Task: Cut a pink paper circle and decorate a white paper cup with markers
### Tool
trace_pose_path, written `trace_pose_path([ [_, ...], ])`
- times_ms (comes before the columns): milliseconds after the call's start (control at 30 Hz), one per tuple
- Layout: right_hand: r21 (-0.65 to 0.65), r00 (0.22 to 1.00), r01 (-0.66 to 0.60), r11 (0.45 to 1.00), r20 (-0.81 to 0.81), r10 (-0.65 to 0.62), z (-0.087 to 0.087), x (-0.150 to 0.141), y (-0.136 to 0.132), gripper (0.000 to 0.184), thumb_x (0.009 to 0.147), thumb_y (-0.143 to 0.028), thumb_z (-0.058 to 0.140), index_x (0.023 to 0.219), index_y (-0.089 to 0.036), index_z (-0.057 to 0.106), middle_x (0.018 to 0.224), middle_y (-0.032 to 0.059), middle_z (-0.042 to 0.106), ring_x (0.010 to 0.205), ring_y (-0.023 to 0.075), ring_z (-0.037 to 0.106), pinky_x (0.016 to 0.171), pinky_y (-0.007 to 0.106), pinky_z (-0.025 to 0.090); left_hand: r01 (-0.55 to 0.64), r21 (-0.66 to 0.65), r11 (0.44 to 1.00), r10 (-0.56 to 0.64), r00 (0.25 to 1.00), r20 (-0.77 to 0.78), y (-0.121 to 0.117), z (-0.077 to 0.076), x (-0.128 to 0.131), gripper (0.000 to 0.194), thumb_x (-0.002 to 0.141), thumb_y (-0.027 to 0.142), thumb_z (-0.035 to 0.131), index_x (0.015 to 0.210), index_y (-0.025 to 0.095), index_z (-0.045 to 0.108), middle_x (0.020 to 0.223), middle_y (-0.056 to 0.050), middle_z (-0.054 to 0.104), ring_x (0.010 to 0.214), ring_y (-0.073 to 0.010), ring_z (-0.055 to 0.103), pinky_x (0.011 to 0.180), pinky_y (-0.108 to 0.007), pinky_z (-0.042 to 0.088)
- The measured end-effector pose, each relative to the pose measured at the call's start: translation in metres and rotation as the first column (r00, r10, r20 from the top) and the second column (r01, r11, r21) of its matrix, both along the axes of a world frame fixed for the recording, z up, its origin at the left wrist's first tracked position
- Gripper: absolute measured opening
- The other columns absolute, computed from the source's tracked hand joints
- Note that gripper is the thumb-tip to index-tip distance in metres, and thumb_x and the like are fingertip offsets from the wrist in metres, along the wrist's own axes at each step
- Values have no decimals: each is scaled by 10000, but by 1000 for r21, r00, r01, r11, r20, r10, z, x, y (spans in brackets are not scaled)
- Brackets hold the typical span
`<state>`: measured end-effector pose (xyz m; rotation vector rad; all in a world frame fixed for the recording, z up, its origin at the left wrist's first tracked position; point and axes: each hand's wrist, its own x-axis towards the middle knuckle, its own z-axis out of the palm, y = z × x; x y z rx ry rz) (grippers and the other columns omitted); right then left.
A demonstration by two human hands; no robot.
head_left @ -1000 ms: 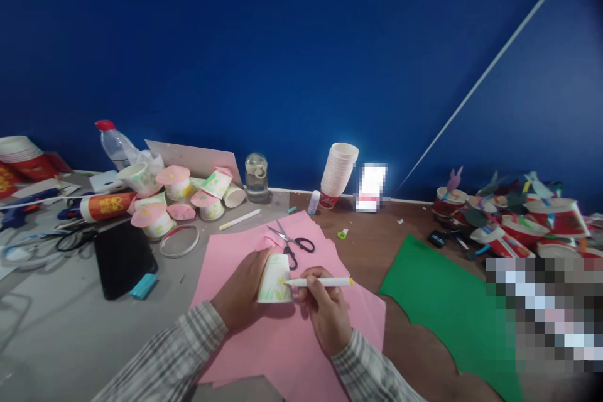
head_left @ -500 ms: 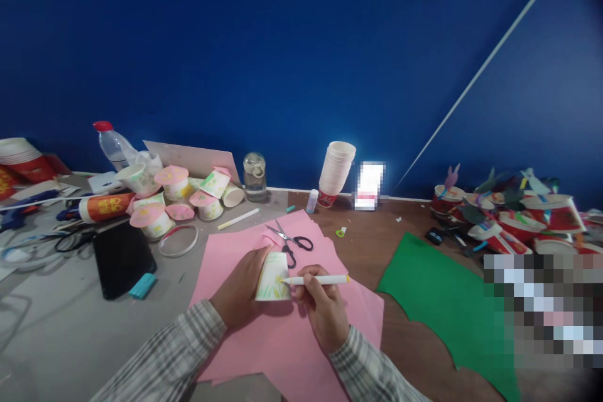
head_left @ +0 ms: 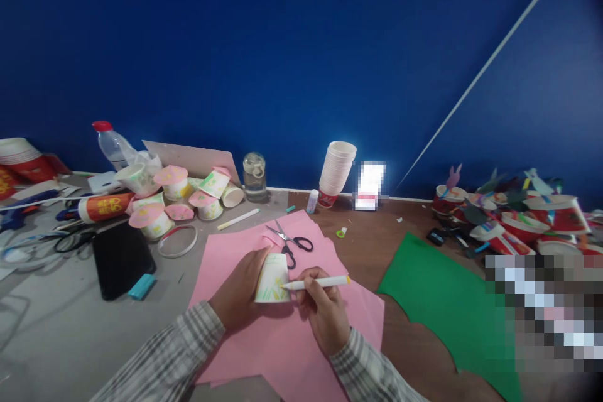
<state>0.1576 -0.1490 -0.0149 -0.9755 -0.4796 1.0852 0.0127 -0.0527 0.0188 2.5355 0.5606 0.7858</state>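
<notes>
My left hand is closed around the far-left side of a white paper cup, which is tipped upside down with its wide rim toward me. Green and yellow strokes are drawn on the cup's side. Between the thumb and fingers of my right hand is a white marker with a yellow end, its tip touching the cup's drawn side. Pink paper lies under both hands. Just beyond the cup, black-handled scissors rest spread on the paper.
Several decorated cups with pink tops stand at left, near a black tablet-like slab and a tape ring. A tall cup stack and a glue stick are at the back. Green paper lies at right.
The marker tip has shifted slightly down and left on the cup, and more yellow shows there. My left hand keeps its hold on the cup.
</notes>
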Motion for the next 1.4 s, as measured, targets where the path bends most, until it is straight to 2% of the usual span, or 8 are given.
trace_pose_path([
  [167,1,1000,18,1000,-17,-18,-1,0,0,188,663,-370,663,645,-186,630,397,-27,594,319,116,439,261,154,312,-16,-54,998,16,1000,5,-2,5,2,550,688,345,676,1159,279,400,1046,-64,619,944,-295,567,817,-455,512],
  [400,13,1000,2,1000,-28,-1,0,-1,1,176,671,-358,660,655,-185,630,408,-30,591,327,114,448,271,153,319,-2,15,1000,2,1000,6,-1,0,0,666,697,351,665,1243,259,295,1121,-100,585,1011,-313,536,844,-471,502],
  [1000,-7,1000,12,1000,-9,-13,1,-1,0,193,653,-374,663,635,-183,634,394,-29,586,323,110,422,270,156,312,0,-4,1000,0,1000,5,0,0,0,693,679,349,680,1247,271,291,1097,-92,600,984,-309,551,841,-468,502],
  [1400,-2,1000,11,1000,-20,-11,-1,0,0,175,662,-359,657,639,-188,629,389,-31,587,322,112,424,272,157,314,0,-74,997,0,1000,-7,-3,5,1,613,693,339,668,1206,273,340,1030,-65,614,925,-282,567,829,-448,499],
])
